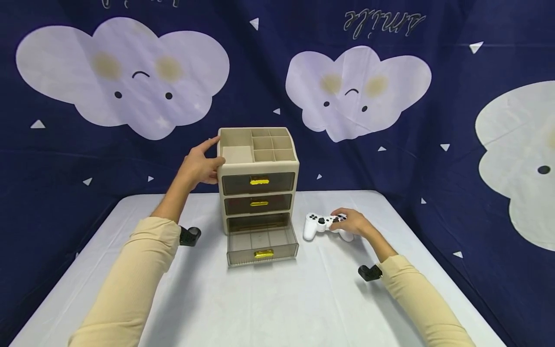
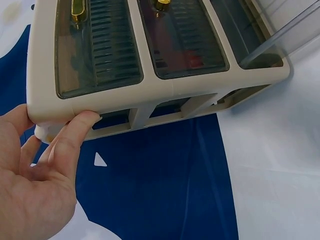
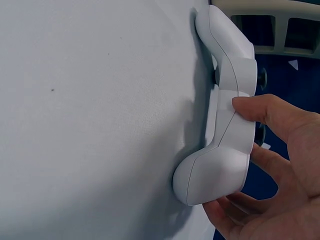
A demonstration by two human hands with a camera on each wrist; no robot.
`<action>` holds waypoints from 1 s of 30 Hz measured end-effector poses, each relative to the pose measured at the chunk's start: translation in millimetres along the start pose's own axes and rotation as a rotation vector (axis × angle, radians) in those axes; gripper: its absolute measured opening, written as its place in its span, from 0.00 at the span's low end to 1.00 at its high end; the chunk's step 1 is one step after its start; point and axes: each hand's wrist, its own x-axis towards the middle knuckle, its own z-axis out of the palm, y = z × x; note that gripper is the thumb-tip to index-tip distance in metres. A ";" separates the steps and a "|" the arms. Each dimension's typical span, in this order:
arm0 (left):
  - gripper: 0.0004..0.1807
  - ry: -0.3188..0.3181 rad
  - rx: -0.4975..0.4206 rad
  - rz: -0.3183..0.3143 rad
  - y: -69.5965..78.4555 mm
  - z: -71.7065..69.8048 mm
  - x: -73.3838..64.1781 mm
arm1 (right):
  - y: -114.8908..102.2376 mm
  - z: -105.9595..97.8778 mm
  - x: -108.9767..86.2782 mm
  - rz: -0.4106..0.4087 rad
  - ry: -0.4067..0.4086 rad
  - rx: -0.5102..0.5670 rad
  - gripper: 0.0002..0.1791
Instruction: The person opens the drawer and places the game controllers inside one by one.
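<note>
A beige desktop drawer organizer (image 1: pixel 260 168) stands on the table with compartments in its top. Its two upper drawers are closed; the clear bottom drawer (image 1: pixel 241 258) is pulled out, and no contents show in it. My left hand (image 1: pixel 198 166) grips the organizer's upper left edge, thumb at the front corner; the left wrist view shows the fingers (image 2: pixel 75 132) bent round that corner. To the right of the organizer lies a white game controller (image 1: pixel 310 227). My right hand (image 1: pixel 353 222) pinches its right half, thumb on the near edge and fingers beyond it in the right wrist view.
A white cloth covers the table (image 1: pixel 260 308). Behind and beside it hangs a dark blue curtain (image 1: pixel 256 72) printed with clouds. The pulled-out drawer juts toward me, close to the controller's left grip. Black wrist mounts (image 1: pixel 369 273) show at both sleeves.
</note>
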 end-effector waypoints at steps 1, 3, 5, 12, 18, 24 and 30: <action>0.41 -0.001 0.000 0.003 -0.1 0.2 0.4 | 0.2 0.2 -0.6 0.007 -0.001 0.000 0.31; 0.41 -0.001 0.000 0.007 -0.1 0.7 1.0 | 0.9 0.9 -1.4 0.018 -0.002 0.000 0.32; 0.41 0.001 0.008 0.009 0.0 1.1 1.8 | 1.1 1.6 -2.4 0.024 0.004 -0.001 0.33; 0.41 0.006 0.019 0.009 0.8 1.3 1.7 | -2.7 5.5 -8.4 0.050 0.060 0.019 0.35; 0.42 0.001 0.015 0.010 1.3 1.1 -0.7 | -7.7 8.1 -13.0 0.085 0.106 0.036 0.32; 0.41 0.006 0.025 0.007 0.1 0.5 -0.9 | -10.8 8.9 -15.3 0.114 0.124 0.025 0.32; 0.41 0.009 0.022 0.012 -0.9 0.5 1.0 | -12.8 6.4 -18.3 0.119 0.142 -0.002 0.32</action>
